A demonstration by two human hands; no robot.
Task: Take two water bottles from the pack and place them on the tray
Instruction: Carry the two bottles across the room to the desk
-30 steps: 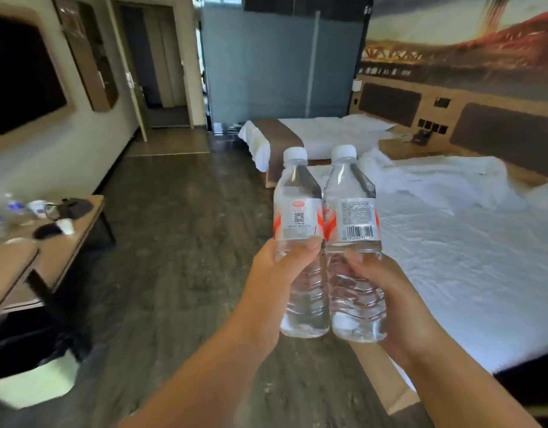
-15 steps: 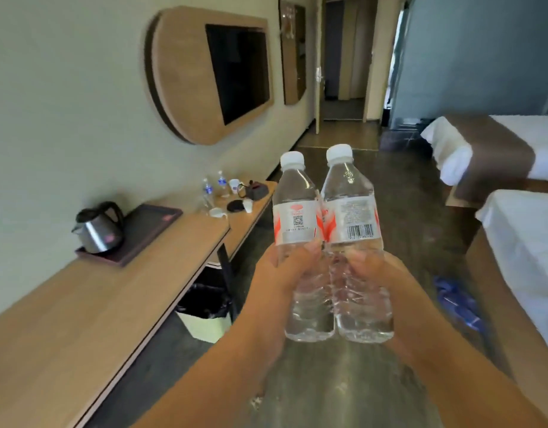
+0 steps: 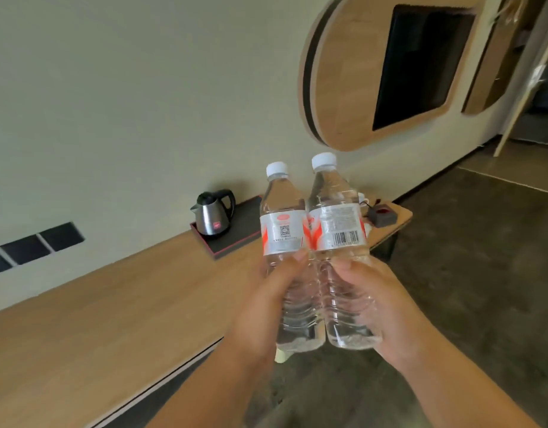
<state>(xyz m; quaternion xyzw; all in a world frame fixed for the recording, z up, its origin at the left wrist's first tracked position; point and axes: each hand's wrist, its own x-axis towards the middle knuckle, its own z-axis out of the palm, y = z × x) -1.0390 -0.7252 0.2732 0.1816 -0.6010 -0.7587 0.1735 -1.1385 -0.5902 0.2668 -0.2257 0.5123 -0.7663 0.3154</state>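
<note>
Up in the air, the left hand is wrapped tight around one water bottle and the right hand around the other bottle (sides touching, both upright), before the dark tray with its kettle.

My one view comes from my head, tilted and looking forward and down along my forearms, close over my left hand and right hand, toward the wooden counter, kettle and wall beyond.
</note>
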